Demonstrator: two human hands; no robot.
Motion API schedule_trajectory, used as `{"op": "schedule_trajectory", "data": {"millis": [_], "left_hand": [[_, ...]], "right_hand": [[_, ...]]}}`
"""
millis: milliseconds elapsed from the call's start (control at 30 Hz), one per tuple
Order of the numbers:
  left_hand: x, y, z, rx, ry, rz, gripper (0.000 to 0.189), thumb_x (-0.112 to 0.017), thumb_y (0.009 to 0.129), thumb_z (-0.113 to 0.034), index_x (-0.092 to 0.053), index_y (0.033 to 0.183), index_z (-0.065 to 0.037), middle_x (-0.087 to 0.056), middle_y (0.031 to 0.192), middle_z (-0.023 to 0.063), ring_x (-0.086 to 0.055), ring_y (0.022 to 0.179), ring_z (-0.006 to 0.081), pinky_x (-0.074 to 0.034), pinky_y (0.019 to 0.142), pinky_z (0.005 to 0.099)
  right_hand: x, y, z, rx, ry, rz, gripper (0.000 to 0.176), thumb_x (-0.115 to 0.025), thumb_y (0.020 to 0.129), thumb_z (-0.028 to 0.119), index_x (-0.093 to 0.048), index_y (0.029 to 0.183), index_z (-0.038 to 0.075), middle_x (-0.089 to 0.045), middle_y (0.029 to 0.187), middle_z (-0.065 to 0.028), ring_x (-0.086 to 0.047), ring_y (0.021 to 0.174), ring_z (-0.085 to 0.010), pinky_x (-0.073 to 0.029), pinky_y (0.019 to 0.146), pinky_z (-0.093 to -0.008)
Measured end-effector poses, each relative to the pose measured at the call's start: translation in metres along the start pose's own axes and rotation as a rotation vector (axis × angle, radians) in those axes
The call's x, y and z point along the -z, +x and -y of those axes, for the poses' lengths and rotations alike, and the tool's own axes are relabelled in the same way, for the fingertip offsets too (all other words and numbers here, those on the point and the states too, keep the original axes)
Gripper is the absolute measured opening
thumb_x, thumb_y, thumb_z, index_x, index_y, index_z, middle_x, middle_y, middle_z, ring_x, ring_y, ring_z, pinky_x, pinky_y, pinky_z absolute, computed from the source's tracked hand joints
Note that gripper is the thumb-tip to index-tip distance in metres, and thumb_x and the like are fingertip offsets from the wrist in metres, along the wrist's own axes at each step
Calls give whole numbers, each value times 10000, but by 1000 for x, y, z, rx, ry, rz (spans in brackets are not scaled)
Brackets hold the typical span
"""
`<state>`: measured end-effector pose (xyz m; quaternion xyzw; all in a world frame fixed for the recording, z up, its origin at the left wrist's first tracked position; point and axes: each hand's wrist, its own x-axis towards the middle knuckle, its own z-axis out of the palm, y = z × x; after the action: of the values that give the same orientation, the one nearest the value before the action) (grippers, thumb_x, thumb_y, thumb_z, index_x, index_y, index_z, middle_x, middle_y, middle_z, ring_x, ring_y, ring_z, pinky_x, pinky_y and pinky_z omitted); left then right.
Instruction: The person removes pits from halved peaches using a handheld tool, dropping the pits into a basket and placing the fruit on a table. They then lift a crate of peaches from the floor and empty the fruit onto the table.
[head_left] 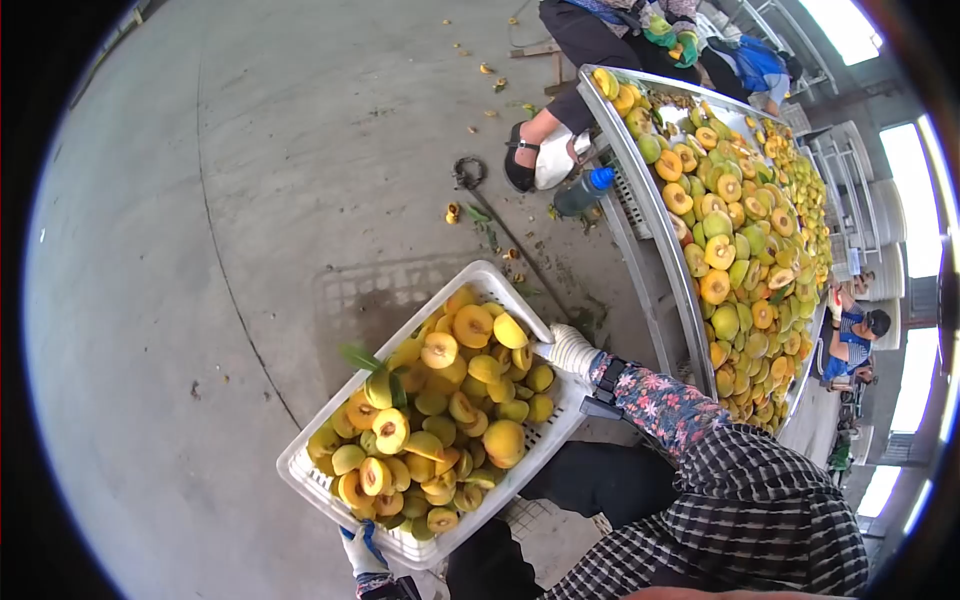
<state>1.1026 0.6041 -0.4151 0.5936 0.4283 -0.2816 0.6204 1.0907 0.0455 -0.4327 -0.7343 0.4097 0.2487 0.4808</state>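
Left hand (360, 550) and right hand (568, 350), in white gloves, each have a closed grip on a perforated plastic crate (300, 470) of round peach halves (450, 400).

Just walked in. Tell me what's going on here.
The person wearing the camera is holding a white plastic crate heaped with halved yellow fruit over a concrete floor. The gloved left hand grips its near edge and the gloved right hand grips the far edge. Beside them, a long metal table is covered with more fruit halves, and other people sit along it.
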Motion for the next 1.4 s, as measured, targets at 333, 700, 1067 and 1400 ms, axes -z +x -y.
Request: {"op": "schedule_trajectory", "data": {"millis": [333, 700, 1067, 1400], "left_hand": [[17, 40, 15, 13, 200, 103, 542, -515, 878, -11, -417, 1410, -55, -566, 1222, 102, -587, 999, 226, -490, 872, 342], [-30, 18, -10, 284, -353, 330, 694, -421, 960, -563, -327, 1509, -150, -362, 1520, 128, -364, 1364, 332, -315, 1112, 468], [-56, -142, -89, 243, -69, 241, 686, -312, 1001, -549, -204, 1542, -142, -217, 1594, 68, -244, 1430, 302, -188, 1173, 465], [-132, -246, -159, 140, 94, 397, 620, -354, 1009, -510, -278, 1479, -114, -320, 1436, 61, -328, 1276, 262, -260, 1056, 430]], "right_hand": [[3, -7, 28, -27, 228, 70, 348, -725, 803, 172, -582, 1099, 56, -572, 888, -44, -494, 832, -152, -431, 741, -339], [1, -19, 16, 88, 54, 30, 498, -761, 754, 265, -580, 1119, -21, -653, 982, -210, -630, 916, -320, -478, 828, -378], [54, -181, 65, -32, 26, 53, 632, -799, 769, 335, -541, 1187, -63, -646, 1041, -202, -613, 916, -292, -477, 800, -391], [139, -352, 33, -120, 316, -92, 587, -800, 755, 408, -632, 1122, -18, -676, 877, -137, -627, 766, -226, -495, 704, -343]]}}
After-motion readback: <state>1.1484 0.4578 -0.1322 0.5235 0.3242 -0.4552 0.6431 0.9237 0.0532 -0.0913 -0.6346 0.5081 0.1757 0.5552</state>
